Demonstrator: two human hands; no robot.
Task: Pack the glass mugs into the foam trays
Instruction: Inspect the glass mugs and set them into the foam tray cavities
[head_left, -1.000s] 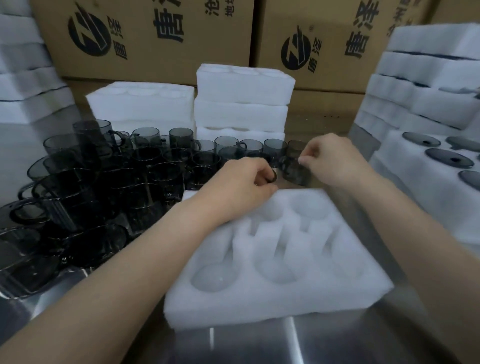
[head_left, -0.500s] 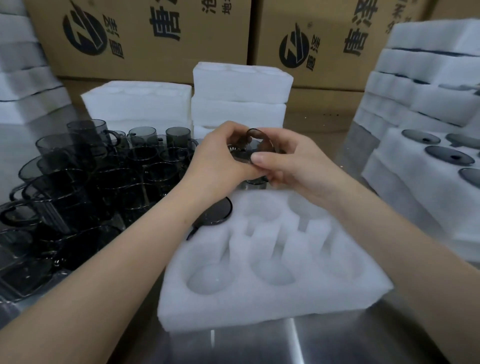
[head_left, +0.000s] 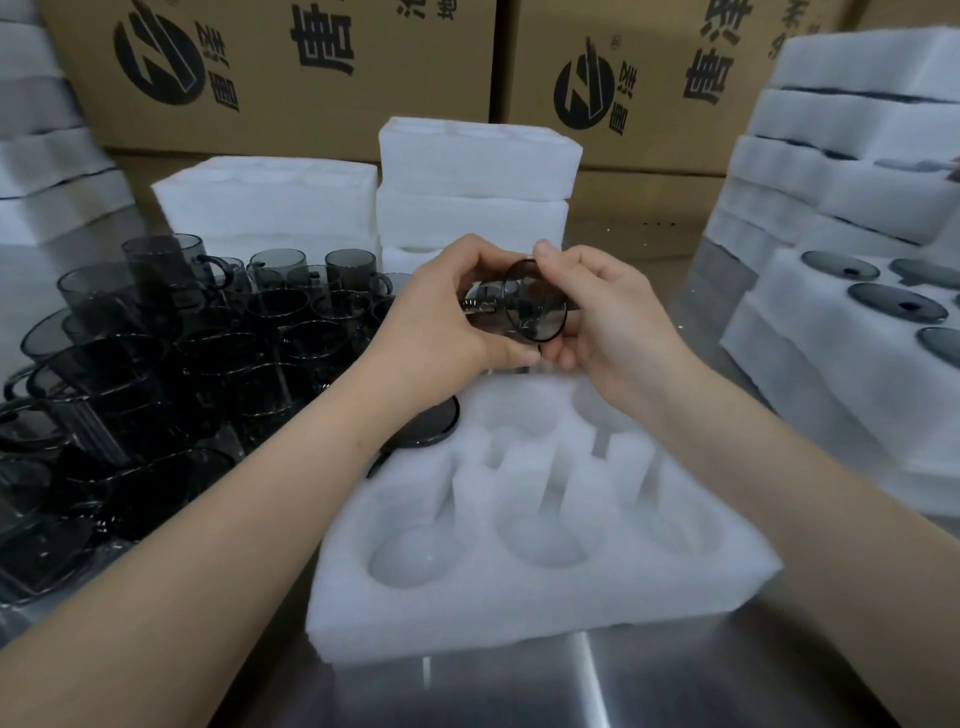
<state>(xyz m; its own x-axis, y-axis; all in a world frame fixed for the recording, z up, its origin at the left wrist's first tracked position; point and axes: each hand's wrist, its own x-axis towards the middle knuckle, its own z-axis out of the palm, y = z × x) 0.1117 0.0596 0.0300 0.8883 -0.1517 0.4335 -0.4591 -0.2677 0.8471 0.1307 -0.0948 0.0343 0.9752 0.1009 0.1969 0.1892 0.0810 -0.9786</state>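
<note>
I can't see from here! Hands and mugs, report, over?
Left hand and right hand both gripping glass mug above foam tray. Near pockets empty. Nothing in the way.

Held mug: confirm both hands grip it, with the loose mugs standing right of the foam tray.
Wrong side: the head view shows the loose mugs left of the foam tray. Left hand and right hand grip the mug.

Both hands, left (head_left: 447, 322) and right (head_left: 613, 322), hold a smoky glass mug (head_left: 524, 306) on its side above the foam tray (head_left: 519, 597); more mugs (head_left: 208, 338) crowd the left.
</note>
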